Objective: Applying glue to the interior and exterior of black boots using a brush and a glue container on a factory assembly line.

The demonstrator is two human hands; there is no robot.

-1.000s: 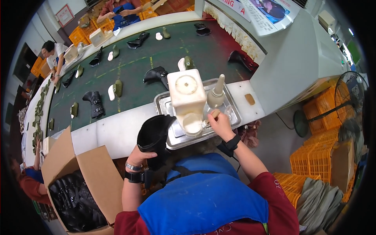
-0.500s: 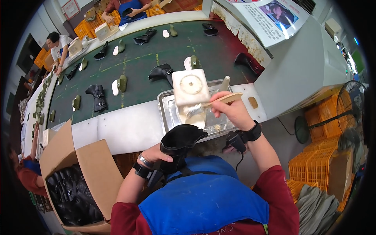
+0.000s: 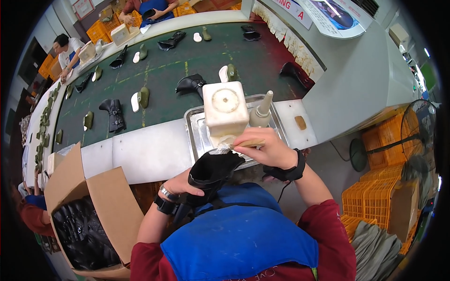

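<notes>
My left hand (image 3: 182, 183) is closed around the black boot (image 3: 206, 180) in front of my apron, its open shaft facing up. My right hand (image 3: 269, 147) pinches the wooden handle of a brush (image 3: 221, 150). The brush's whitish bristles are at the rim of the boot's shaft; whether they touch it I cannot tell. Just beyond stands a cream-white container (image 3: 226, 108) in a metal tray (image 3: 189, 125). To its right in the tray is a pale nozzle bottle (image 3: 260, 114).
A green conveyor belt (image 3: 161, 98) carries black boots, green sole pieces and white insoles. An open cardboard box (image 3: 115, 192) of black boots stands at left. Orange crates (image 3: 365, 199) and a fan (image 3: 418, 133) are at right. Co-workers stand along the far and left sides.
My right hand has brought the brush from the container toward me, down to the boot's rim. The boot in my left hand has shifted slightly left. The nozzle bottle now shows more fully.
</notes>
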